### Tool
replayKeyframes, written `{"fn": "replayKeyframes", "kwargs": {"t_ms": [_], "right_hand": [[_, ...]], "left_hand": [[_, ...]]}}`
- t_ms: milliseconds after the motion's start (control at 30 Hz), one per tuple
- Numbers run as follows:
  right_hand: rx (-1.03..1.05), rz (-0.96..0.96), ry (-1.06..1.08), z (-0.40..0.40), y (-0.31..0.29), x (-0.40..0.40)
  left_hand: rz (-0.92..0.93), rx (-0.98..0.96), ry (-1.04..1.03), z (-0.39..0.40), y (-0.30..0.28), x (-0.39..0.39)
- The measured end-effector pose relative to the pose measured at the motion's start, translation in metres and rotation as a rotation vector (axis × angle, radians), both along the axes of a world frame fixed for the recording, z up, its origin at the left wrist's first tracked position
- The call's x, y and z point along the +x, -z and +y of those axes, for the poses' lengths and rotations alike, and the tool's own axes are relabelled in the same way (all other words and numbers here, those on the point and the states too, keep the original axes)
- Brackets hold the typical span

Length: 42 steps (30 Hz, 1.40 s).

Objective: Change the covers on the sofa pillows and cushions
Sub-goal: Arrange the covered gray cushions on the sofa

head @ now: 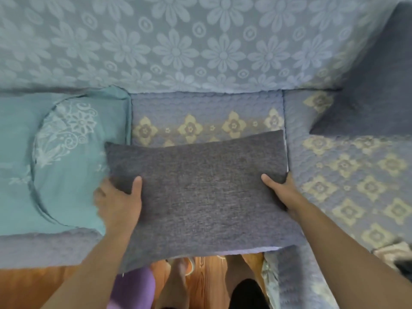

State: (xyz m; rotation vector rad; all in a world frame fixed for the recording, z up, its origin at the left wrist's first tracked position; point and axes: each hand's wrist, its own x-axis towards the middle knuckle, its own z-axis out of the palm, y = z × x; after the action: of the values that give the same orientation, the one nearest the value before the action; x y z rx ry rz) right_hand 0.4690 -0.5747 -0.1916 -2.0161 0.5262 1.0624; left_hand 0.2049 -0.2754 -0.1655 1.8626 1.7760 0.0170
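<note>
A cushion [196, 186] lies on the sofa seat [205, 108], between a pillow [62, 152] left and another cushion [370, 85] right.

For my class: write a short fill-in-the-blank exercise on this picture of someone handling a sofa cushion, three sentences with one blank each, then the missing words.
1. The grey cushion is held by ______ hands, the left hand and the right hand.
2. The teal cover with the white flower print lies to the ______ of the cushion.
3. The sofa seat has a pattern of yellow ______.

Missing words: two; left; flowers
</note>
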Motion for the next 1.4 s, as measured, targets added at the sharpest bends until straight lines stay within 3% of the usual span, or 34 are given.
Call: {"fn": "replayKeyframes", "kwargs": {"t_ms": [67,133,200,300,367,467,500,600,667,767,867,933,1067,1133,1233,1267,1333,1400], "right_hand": [[0.111,0.137,0.133,-0.004,-0.014,0.005],[0.182,0.189,0.077,0.004,-0.026,0.001],[0.242,0.12,-0.091,0.031,-0.04,-0.013],[0.211,-0.052,-0.294,0.058,-0.064,-0.02],[0.126,-0.162,-0.218,0.033,-0.077,0.001],[-0.072,-0.221,0.058,-0.047,-0.084,0.041],[-0.15,-0.191,0.019,-0.064,-0.082,0.05],[-0.319,-0.072,-0.247,-0.072,-0.067,0.061],[-0.489,-0.1,-0.46,-0.055,-0.058,0.063],[-0.511,-0.447,-0.855,-0.023,-0.052,0.049],[-0.321,-0.52,-1.267,-0.001,-0.038,0.017],[-0.351,-0.5,-1.333,-0.009,-0.027,-0.001],[-0.394,-0.553,-1.397,-0.029,-0.01,-0.018],[-0.405,-0.564,-1.398,-0.026,-0.006,-0.018],[-0.409,-0.56,-1.431,-0.023,0.002,-0.022],[-0.412,-0.562,-1.439,-0.022,0.004,-0.023],[-0.413,-0.573,-1.427,-0.018,0.008,-0.022],[-0.41,-0.563,-1.408,-0.014,0.008,-0.017]], "left_hand": [[-0.079,-0.412,-0.322,0.017,0.009,-0.003],[-0.23,-0.594,-0.275,0.007,0.003,0.011],[-0.318,-0.577,-0.037,-0.013,-0.017,0.045],[-0.221,-0.584,0.5,-0.039,-0.056,0.103],[-0.164,-0.498,0.696,-0.031,-0.08,0.109],[-0.204,-0.41,0.494,0.005,-0.097,0.077],[-0.145,-0.465,0.463,0.014,-0.096,0.067],[0.331,-0.7,0.6,0.004,-0.09,0.067],[0.263,-0.803,0.448,0.0,-0.085,0.08],[0.03,-0.736,0.119,0.012,-0.067,0.105],[0.124,-0.693,0.071,0.026,-0.052,0.125],[0.196,-0.579,0.158,0.037,-0.036,0.128],[0.016,-0.459,0.115,0.066,-0.015,0.129],[0.013,-0.394,0.091,0.072,-0.011,0.136],[0.322,-0.203,0.359,0.066,-0.017,0.171],[0.315,-0.185,0.472,0.058,-0.019,0.192],[0.127,-0.183,0.725,0.025,-0.015,0.237],[0.083,-0.277,0.902,-0.015,-0.021,0.273]]}}
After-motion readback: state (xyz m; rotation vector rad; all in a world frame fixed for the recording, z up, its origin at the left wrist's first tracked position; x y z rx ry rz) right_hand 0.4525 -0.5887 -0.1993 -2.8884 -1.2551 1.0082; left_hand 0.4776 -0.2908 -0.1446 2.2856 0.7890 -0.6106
